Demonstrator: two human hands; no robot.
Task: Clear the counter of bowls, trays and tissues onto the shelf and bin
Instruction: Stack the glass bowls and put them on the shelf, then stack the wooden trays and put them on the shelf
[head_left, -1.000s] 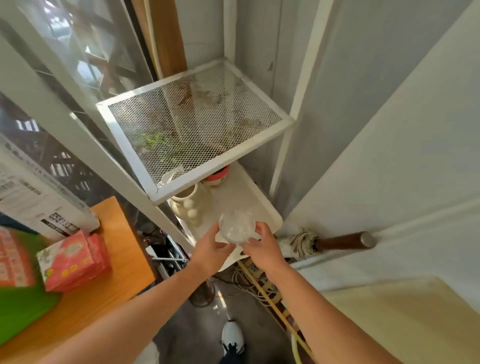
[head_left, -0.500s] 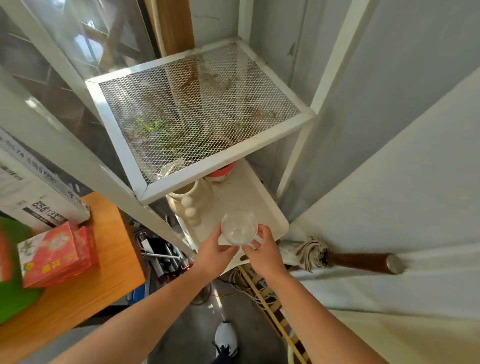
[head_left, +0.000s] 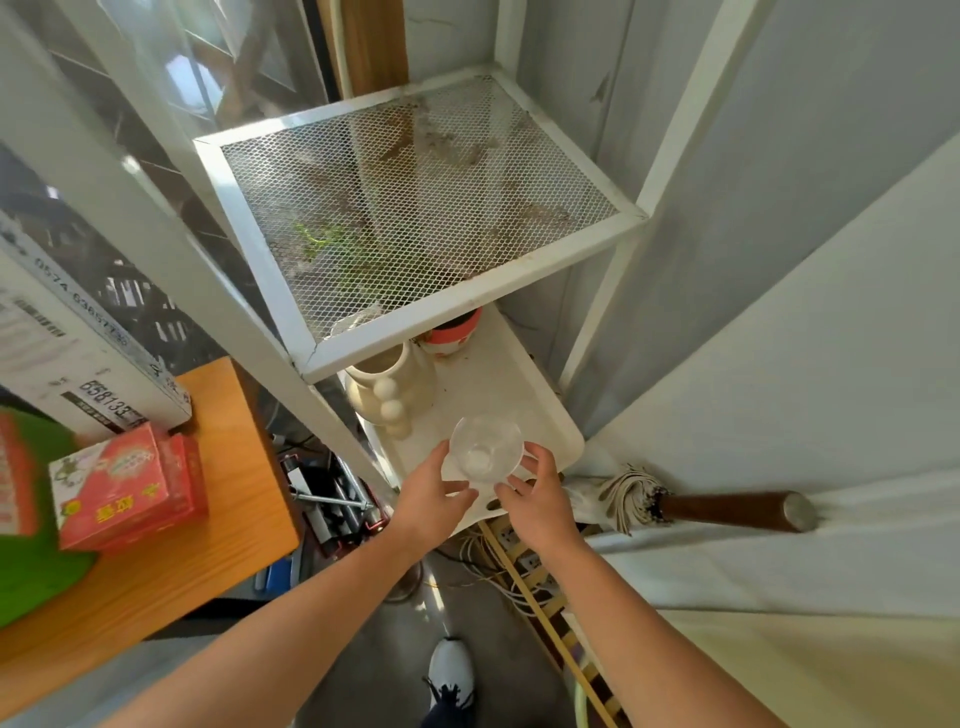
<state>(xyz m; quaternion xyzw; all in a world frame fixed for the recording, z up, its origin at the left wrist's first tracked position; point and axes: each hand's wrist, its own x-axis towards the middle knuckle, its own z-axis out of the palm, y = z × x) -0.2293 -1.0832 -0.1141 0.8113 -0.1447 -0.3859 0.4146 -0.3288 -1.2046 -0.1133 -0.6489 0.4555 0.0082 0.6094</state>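
Note:
A small clear bowl (head_left: 485, 448) rests on the lower white shelf (head_left: 524, 395) near its front edge. My left hand (head_left: 434, 499) touches the bowl's left rim with its fingers. At the right rim, my right hand (head_left: 535, 499) has its fingertips on the bowl's near side. Both hands cup the bowl loosely from the front. Whether the bowl's weight is fully on the shelf cannot be told.
A cream vase (head_left: 389, 389) and a red-and-white bowl (head_left: 454, 327) stand farther back on the same shelf. A white mesh shelf (head_left: 415, 192) hangs above it. To the left are an orange counter (head_left: 218, 519) with a red box (head_left: 124, 483). A mop handle (head_left: 727, 512) lies right.
The bowl has moved slightly forward and lower over the lower shelf, and both hands have followed it. My fingers look looser around it now.

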